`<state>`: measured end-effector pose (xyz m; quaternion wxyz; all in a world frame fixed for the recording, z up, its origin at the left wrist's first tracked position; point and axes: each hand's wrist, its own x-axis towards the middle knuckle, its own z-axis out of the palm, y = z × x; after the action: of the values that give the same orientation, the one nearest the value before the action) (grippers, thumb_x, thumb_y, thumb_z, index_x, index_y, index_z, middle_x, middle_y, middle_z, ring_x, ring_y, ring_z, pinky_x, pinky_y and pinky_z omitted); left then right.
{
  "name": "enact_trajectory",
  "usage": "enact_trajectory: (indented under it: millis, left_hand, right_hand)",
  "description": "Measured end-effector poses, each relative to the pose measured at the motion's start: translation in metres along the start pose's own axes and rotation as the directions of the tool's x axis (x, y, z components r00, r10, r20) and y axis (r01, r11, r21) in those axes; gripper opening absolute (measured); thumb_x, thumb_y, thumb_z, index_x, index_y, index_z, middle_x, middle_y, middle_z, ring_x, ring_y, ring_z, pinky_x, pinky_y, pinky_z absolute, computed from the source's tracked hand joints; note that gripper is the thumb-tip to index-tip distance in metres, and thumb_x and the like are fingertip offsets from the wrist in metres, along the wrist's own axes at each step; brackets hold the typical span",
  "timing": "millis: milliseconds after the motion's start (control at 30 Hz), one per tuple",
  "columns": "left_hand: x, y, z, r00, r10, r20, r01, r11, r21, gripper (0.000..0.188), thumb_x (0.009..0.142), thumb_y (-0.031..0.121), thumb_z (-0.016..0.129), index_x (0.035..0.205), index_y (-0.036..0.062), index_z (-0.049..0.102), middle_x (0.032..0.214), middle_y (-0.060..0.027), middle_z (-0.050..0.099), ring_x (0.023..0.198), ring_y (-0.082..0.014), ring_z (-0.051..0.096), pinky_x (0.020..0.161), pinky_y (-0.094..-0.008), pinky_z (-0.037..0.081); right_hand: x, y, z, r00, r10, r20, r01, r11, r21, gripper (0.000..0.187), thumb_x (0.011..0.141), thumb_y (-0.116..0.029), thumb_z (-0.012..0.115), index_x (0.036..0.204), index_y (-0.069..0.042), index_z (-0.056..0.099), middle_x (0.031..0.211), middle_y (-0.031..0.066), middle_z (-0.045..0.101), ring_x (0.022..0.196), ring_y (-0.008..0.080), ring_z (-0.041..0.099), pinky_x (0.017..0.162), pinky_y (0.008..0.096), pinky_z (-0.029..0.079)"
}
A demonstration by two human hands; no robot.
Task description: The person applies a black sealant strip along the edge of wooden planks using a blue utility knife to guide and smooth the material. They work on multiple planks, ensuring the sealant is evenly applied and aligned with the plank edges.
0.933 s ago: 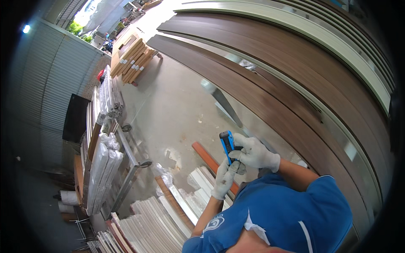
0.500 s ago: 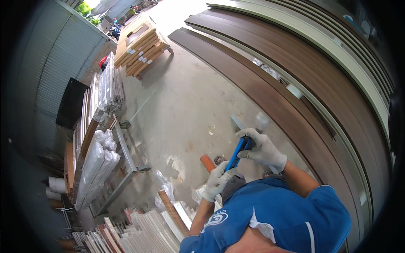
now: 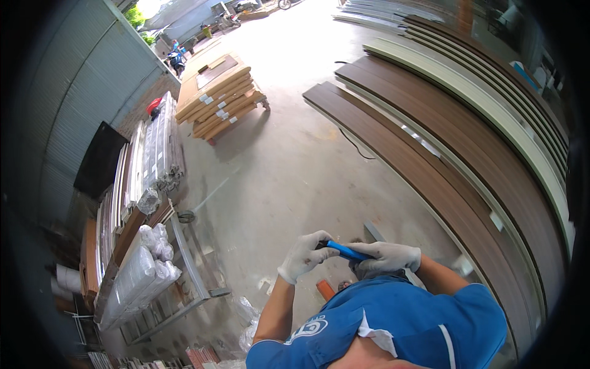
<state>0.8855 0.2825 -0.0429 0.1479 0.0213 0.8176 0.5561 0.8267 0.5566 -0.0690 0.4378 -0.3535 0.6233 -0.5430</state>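
Concrete (image 3: 270,190) spreads out ahead of me in the head view, and just in front of my blue shirt (image 3: 405,320) I have a slim blue-and-black tool (image 3: 348,249) between both hands. My right hand (image 3: 393,257), in a pale work glove, grasps its right end, the fingers wrapped round it. My left hand (image 3: 303,255), gloved too, grips the darker left end, its fingers curled over at the tip. The tool tilts slightly, its left end higher in the view.

To my right lie long brown boards (image 3: 393,157), side by side, with a pale green-white profile (image 3: 467,101) beyond them. To my left, bundles in clear plastic (image 3: 138,280) rest beside a grey metal cart frame (image 3: 192,264). Farther ahead sits a stack of tan panels (image 3: 215,98), near a ribbed wall (image 3: 80,80).
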Motion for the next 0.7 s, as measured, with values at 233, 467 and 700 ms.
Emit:
enact_trajectory:
  millis: [233, 467, 700]
  left_hand:
    - [0.16, -0.041, -0.112, 0.971, 0.089, -0.22, -0.149, 0.951, -0.272, 0.038, 0.103, 0.025, 0.072, 0.126, -0.0043, 0.064, 0.091, -0.0091, 0.071, 0.081, -0.0154, 0.069, 0.073, -0.0299, 0.058]
    - [0.306, -0.081, -0.222, 0.944, -0.129, -0.304, 0.016, 0.936, -0.351, 0.048, 0.104, 0.031, 0.069, 0.135, -0.0053, 0.061, 0.1, -0.0108, 0.072, 0.087, -0.0201, 0.072, 0.083, -0.0342, 0.06]
    - [0.49, -0.109, -0.282, 1.0, 0.023, -0.016, -0.025, 0.985, -0.17, 0.07, 0.1, 0.018, 0.067, 0.163, 0.0111, 0.039, 0.156, -0.0245, 0.049, 0.134, -0.0323, 0.059, 0.106, -0.0412, 0.053]
  right_hand:
    - [0.121, -0.005, -0.1, 0.945, 0.01, -0.326, 0.078, 0.964, 0.256, 0.054, 0.107, -0.011, 0.055, 0.16, -0.005, 0.042, 0.098, 0.0031, 0.062, 0.074, 0.0088, 0.064, 0.068, 0.0251, 0.056]
    - [0.194, -0.003, -0.178, 0.87, 0.114, -0.48, 0.102, 0.91, 0.402, 0.04, 0.111, -0.032, 0.058, 0.137, -0.001, 0.056, 0.084, 0.0005, 0.06, 0.06, 0.0054, 0.054, 0.054, 0.021, 0.046]
    - [0.268, -0.008, -0.2, 0.76, 0.028, -0.65, 0.276, 0.891, 0.361, 0.035, 0.109, -0.035, 0.063, 0.124, -0.004, 0.059, 0.081, -0.0002, 0.061, 0.066, 0.0088, 0.058, 0.06, 0.0257, 0.05]
